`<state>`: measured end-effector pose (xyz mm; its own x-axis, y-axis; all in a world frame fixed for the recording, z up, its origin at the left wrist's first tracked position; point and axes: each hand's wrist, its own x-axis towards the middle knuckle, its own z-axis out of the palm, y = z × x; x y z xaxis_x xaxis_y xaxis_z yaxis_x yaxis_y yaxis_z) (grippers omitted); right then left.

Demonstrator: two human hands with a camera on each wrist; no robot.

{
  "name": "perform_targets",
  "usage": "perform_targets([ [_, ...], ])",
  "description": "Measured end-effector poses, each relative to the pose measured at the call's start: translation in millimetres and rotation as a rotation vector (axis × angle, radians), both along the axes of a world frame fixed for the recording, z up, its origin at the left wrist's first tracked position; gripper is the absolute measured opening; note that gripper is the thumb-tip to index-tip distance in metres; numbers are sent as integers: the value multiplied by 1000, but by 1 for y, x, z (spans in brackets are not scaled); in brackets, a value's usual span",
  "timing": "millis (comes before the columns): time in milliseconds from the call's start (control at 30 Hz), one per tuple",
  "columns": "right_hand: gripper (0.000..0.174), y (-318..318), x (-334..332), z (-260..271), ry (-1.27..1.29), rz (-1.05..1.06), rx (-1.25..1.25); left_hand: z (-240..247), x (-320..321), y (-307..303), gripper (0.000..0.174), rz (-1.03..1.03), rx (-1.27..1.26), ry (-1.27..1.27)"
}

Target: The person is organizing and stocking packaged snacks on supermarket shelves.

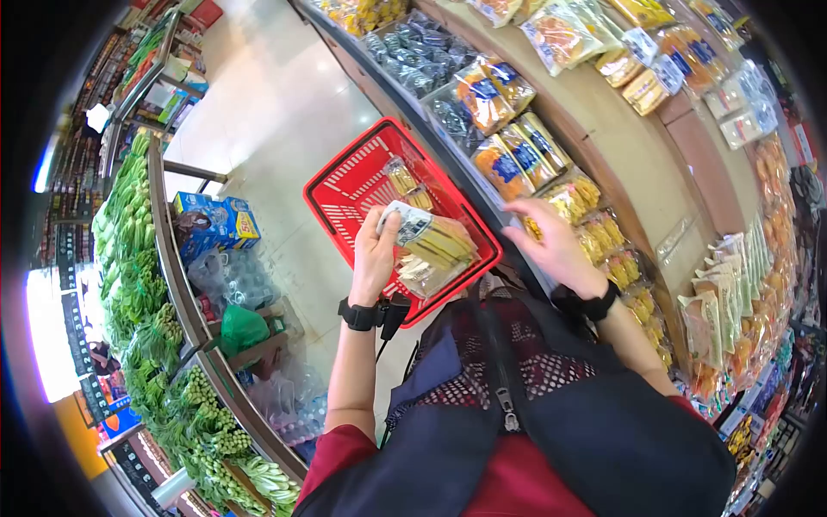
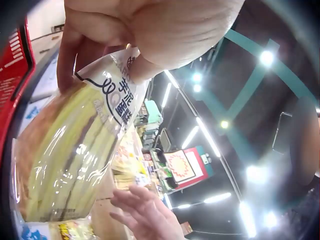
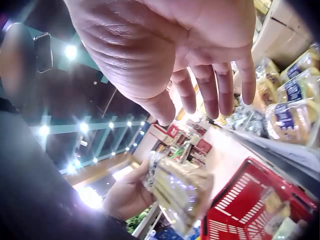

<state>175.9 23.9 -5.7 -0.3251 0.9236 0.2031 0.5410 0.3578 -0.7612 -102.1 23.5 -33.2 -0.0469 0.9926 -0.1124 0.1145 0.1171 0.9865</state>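
By its printed top, my left hand [image 1: 372, 257] pinches a clear-wrapped taro layer cake [image 1: 441, 239], thumb in front. Its yellow-green layers with a dark stripe fill the left wrist view. Under the cake is a red shopping basket [image 1: 338, 178], holding some wrapped baked goods [image 1: 401, 177] and partly covered by the cake. My right hand [image 1: 556, 246] is empty, fingers extended and slightly bent, between the basket and the bread shelf. The right wrist view shows its palm [image 3: 185, 30] with the fingers spread a little.
On the right, a stepped shelf [image 1: 594, 112] carries several wrapped breads [image 1: 495, 90] and cakes. Leafy greens [image 1: 138, 250] line a stand on the left, with a blue carton [image 1: 215, 226] and bottle packs [image 1: 237, 276] below. Pale floor tiles [image 1: 267, 77] run between them.
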Motion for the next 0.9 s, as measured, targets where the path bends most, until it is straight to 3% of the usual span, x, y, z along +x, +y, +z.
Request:
perform_targets([
  [100,33,4,-14,14,183,108,-1,22,41,0,16,-132,-34,-130],
  [167,33,8,-12,14,158,148,47,32,68,3,14,-218,117,121],
  [233,27,3,-2,15,208,54,67,45,94,5,10,-314,395,290],
  [333,14,-3,24,13,244,-30,47,59,128,1,8,-313,321,230],
  [367,12,-6,31,17,261,-53,71,49,130,4,9,-343,446,337],
  [433,11,-5,51,23,358,-125,83,52,144,4,17,-310,469,240],
  [500,10,1,85,37,445,-267,-46,52,143,5,31,-270,396,182],
  [567,12,15,131,32,554,-433,-13,43,133,6,32,-229,358,137],
  [667,15,38,203,62,444,-620,137,12,98,1,29,-201,367,338],
  [767,17,74,259,60,371,-691,268,-5,72,-17,27,-118,71,171],
  [900,17,123,293,37,243,-854,358,-46,36,-37,27,-17,63,235],
])
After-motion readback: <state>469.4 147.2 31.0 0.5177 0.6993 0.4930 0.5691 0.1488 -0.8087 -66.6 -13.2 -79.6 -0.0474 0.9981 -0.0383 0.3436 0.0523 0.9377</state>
